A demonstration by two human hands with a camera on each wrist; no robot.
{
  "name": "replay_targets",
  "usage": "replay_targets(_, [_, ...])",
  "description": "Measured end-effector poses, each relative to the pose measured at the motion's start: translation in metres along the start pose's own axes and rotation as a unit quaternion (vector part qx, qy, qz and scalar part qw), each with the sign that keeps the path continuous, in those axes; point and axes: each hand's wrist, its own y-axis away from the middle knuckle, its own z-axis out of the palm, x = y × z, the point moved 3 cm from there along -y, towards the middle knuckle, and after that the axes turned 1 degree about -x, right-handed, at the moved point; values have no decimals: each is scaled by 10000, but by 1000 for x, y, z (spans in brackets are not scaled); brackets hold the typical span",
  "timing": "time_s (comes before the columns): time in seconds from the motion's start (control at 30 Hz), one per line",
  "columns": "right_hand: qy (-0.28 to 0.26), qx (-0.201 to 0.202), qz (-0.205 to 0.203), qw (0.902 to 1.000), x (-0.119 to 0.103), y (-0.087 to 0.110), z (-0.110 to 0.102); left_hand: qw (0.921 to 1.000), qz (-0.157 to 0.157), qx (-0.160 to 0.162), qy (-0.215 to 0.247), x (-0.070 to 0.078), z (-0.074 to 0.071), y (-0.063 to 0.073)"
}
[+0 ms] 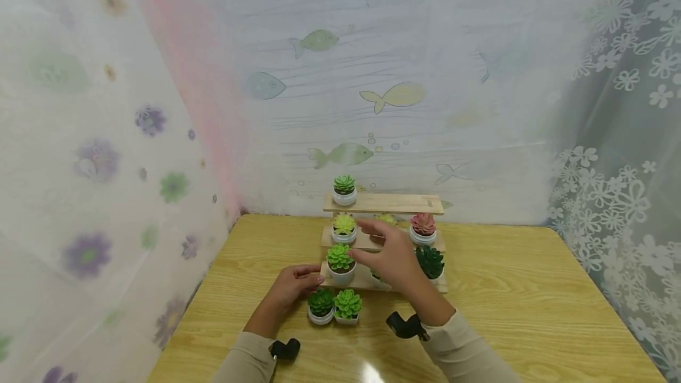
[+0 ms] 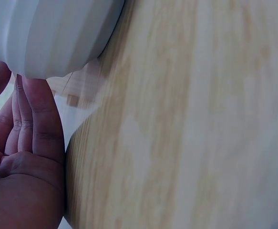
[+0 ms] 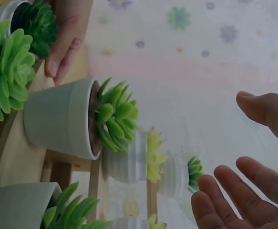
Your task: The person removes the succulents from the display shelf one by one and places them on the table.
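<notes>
A three-tier wooden stand [image 1: 388, 203] holds small artificial succulents in white pots. My right hand [image 1: 391, 256] hovers before the middle tiers, thumb apart from loosely bent fingers, holding nothing in the right wrist view. Nearest it are a bright green succulent [image 1: 339, 259] at the lowest tier's left and a yellow-green one [image 1: 344, 226] above. My left hand [image 1: 289, 287] touches the lowest tier's left end with thumb and fingers extended; a white pot [image 2: 53, 33] hides its fingertips in the left wrist view. The right hand partly covers plants at the stand's middle.
Before the stand, on the wood-grain table [image 1: 505, 312], are a dark green succulent [image 1: 321, 303] and a light green one [image 1: 348, 305]. A pink succulent [image 1: 423, 224] and a dark green one [image 1: 430, 262] stand on the right. A patterned curtain [image 1: 452, 46] hangs behind.
</notes>
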Motion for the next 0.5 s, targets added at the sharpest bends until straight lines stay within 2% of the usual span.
replay_targets(0.17, [-48,221,73,9997,1,-6,-3,9999,52,-94,18,0,2,-3])
replay_targets(0.37, [-68,59,26,10000,0,-15,7,9998,-99,169,-41,-4,-7,6])
replay_targets(0.5, [85,292,104,9995,2,-18,3,10000,-30,4,-93,-1,-2,1])
